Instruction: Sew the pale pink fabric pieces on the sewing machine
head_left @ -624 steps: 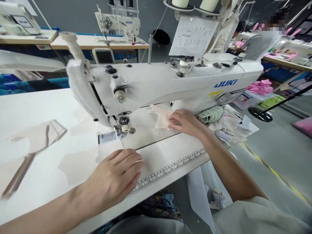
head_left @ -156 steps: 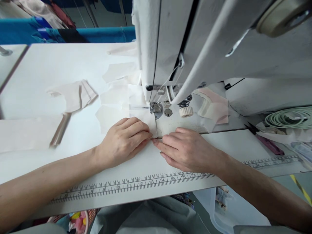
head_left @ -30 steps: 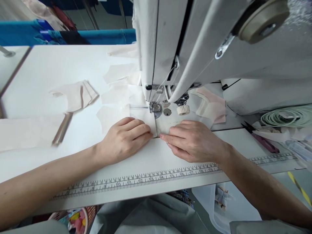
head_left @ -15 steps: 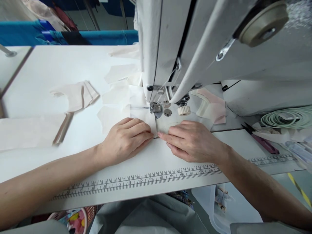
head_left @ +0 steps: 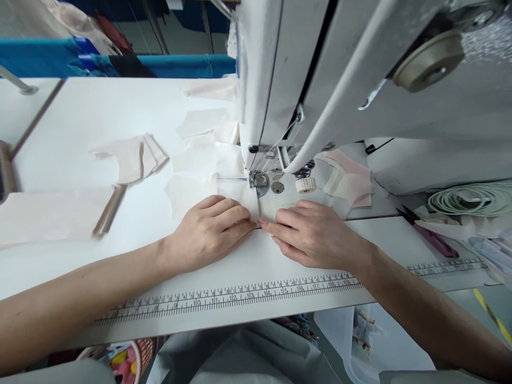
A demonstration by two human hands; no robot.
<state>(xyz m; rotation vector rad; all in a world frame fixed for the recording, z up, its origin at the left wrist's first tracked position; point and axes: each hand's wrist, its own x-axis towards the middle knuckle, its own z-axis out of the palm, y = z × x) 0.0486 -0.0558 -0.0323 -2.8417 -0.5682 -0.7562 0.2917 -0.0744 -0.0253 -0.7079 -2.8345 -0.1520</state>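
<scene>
A white sewing machine (head_left: 320, 80) fills the upper right, its presser foot (head_left: 259, 180) down on a pale cream fabric piece (head_left: 236, 192). My left hand (head_left: 210, 229) lies flat on that piece just left of the foot, fingers pressing it to the table. My right hand (head_left: 316, 234) lies flat to the right of it, fingertips meeting the left hand's at the fabric's near edge. Both hands press the fabric rather than grip it.
More cream cut pieces (head_left: 132, 154) lie to the left on the white table (head_left: 80, 112), with a metal strip (head_left: 108, 210). Pink-cream pieces (head_left: 352, 178) sit behind the needle. A coil of green cord (head_left: 472, 197) and snips (head_left: 432, 240) lie right. A ruler (head_left: 240, 296) runs along the near edge.
Over the last second the hands stayed pressed on the fabric at the presser foot; the view shifted slightly right. Much earlier, my right hand reached for pieces behind the machine.
</scene>
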